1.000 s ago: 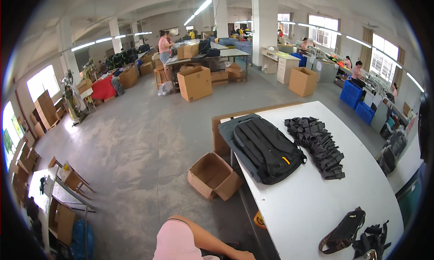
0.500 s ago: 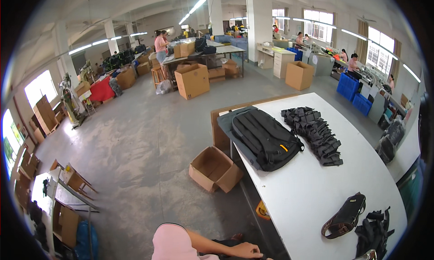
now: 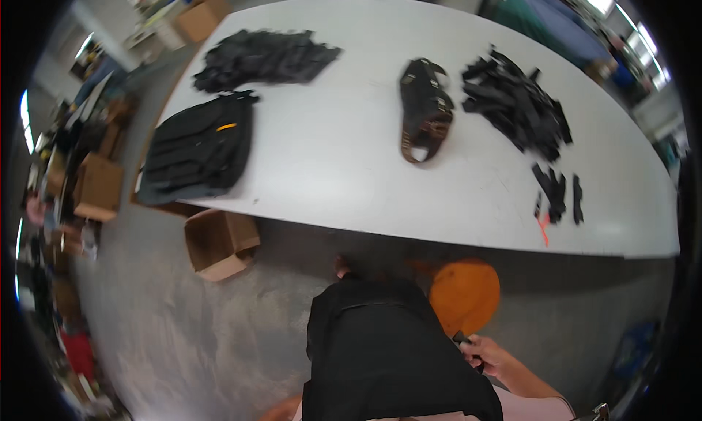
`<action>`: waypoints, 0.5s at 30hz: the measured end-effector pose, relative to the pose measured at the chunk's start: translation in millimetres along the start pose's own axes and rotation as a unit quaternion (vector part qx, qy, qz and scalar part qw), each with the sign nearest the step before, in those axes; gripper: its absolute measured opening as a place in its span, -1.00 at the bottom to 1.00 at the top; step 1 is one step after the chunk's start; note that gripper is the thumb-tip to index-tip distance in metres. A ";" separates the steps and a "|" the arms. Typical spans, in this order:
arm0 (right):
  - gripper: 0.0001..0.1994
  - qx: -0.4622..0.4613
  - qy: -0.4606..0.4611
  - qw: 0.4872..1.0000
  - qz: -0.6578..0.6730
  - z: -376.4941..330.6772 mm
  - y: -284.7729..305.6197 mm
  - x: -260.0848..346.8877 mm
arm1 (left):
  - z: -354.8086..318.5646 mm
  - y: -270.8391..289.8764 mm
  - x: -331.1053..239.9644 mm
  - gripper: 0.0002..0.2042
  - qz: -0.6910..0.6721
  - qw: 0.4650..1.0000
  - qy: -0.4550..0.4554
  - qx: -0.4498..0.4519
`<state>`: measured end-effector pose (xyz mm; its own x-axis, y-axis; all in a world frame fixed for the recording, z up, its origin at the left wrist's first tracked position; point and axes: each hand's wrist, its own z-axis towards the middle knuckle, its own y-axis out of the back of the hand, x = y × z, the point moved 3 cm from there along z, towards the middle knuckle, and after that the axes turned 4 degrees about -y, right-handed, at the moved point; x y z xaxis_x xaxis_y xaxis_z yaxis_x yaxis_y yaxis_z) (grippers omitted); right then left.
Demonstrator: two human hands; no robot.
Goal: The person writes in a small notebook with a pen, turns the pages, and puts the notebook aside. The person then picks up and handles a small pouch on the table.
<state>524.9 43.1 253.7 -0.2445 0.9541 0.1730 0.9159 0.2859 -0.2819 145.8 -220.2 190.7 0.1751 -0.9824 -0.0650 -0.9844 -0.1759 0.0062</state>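
Note:
A large black fabric piece (image 3: 398, 348), too plain from here to name its kind, spreads in front of my body. At its right edge my right hand (image 3: 486, 354) is closed around a short black strap (image 3: 468, 342). My left hand (image 3: 281, 410) shows only as a bit of skin at the lower edge, beside the fabric's left side; its fingers are hidden. Across the white table (image 3: 329, 158) lie a black backpack (image 3: 197, 150) at the left, a heap of black straps (image 3: 263, 59) behind it, and a dark looped band (image 3: 424, 110) near the middle.
A second black strap heap (image 3: 515, 103) lies at the table's right, with a few loose straps (image 3: 557, 193) and a red-orange cord (image 3: 544, 231) nearer the front edge. Below that edge are an orange round stool (image 3: 466, 297) and an open cardboard box (image 3: 219, 242).
My view has swung right and down, bringing the table across in front of me. The black fabric and my right hand have come into view; my left hand has mostly dropped out.

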 end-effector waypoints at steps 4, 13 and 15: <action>-0.68 -0.087 -0.010 0.993 -0.084 7.8 16.2 -96.2 | 17.8 0.6 -19.8 -0.83 0.163 0.986 -0.001 0.044; -0.64 -0.026 -0.007 0.976 -0.216 45.7 37.4 -141.1 | 25.9 21.2 -50.2 -0.82 0.394 0.916 -0.050 0.063; -0.63 -0.021 -0.002 0.971 -0.239 56.4 37.2 -152.4 | 32.6 32.6 -70.7 -0.81 0.454 0.885 -0.066 0.073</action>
<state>578.3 -86.6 163.6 -0.6460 0.7132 0.2720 0.7092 0.6926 -0.1317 100.8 -154.4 163.0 -0.6844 -0.6963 -0.2162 -0.7112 0.7029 -0.0120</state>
